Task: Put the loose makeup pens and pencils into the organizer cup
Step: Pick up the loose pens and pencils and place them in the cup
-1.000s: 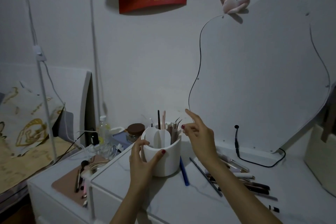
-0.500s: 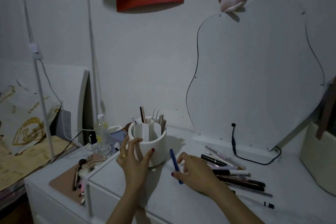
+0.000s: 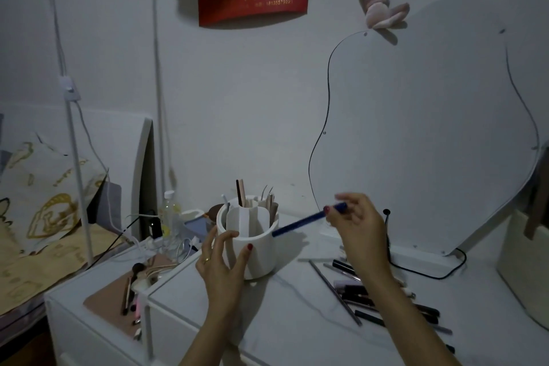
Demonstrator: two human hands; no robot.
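A white organizer cup (image 3: 261,252) with inner dividers stands on the white dresser top; several pencils and tools stick up from its far compartments. My left hand (image 3: 221,261) wraps around the cup's near left side. My right hand (image 3: 356,226) holds a blue pen (image 3: 300,221) in the air just right of the cup, its lower tip slanting down toward the rim. A pile of loose makeup pens and pencils (image 3: 365,297) lies on the dresser to the right, partly hidden under my right forearm.
A curvy mirror (image 3: 430,134) leans on the wall behind, with a black cable (image 3: 421,273) at its base. A pink tray of brushes (image 3: 118,297) sits lower left. A bottle (image 3: 169,214) and jars stand behind the cup. A white container (image 3: 523,264) is at far right.
My right hand went down to the dresser, took hold of the blue pen and lifted it up beside the cup. My left hand has stayed on the cup.
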